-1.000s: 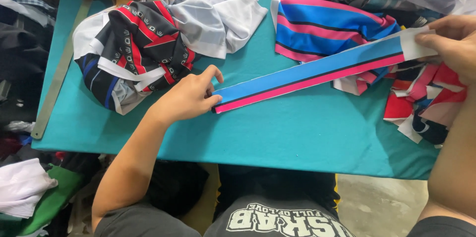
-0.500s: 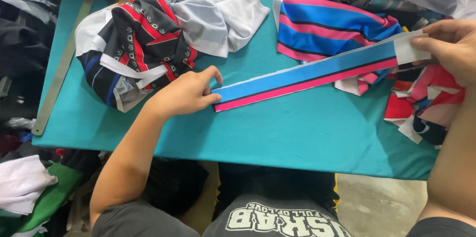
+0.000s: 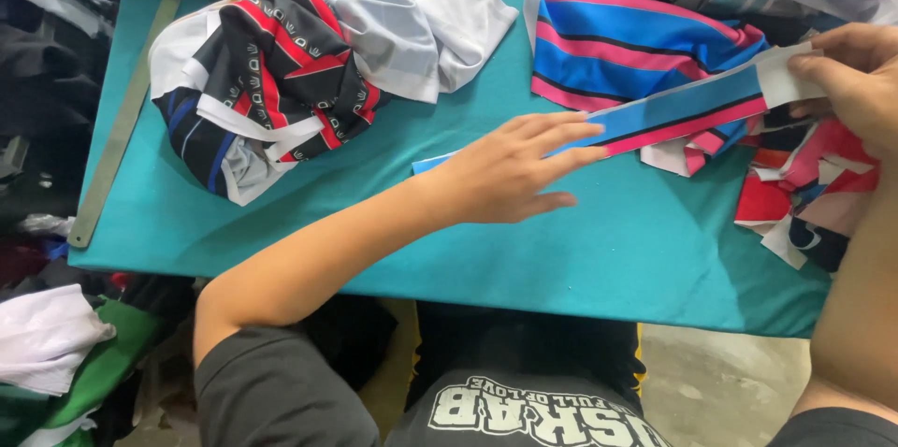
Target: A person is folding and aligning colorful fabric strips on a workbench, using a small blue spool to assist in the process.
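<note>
A long folded strip of blue and pink fabric [image 3: 678,112] lies stretched across the teal table [image 3: 374,213]. My left hand [image 3: 514,171] lies flat on the strip near its left end, fingers spread and pointing right. My right hand [image 3: 856,82] pinches the strip's white right end at the table's right side. Behind the strip lies a folded blue and pink striped garment [image 3: 627,40].
A crumpled black, red and white garment [image 3: 262,82] and a white one [image 3: 421,17] sit at the back left. Mixed fabric scraps [image 3: 804,194] pile at the right edge. A metal ruler [image 3: 117,129] lies along the left edge. More clothes surround the table.
My left hand has slid right along the strip, from its left tip toward the middle, flattening it. My right hand still holds the white end.
</note>
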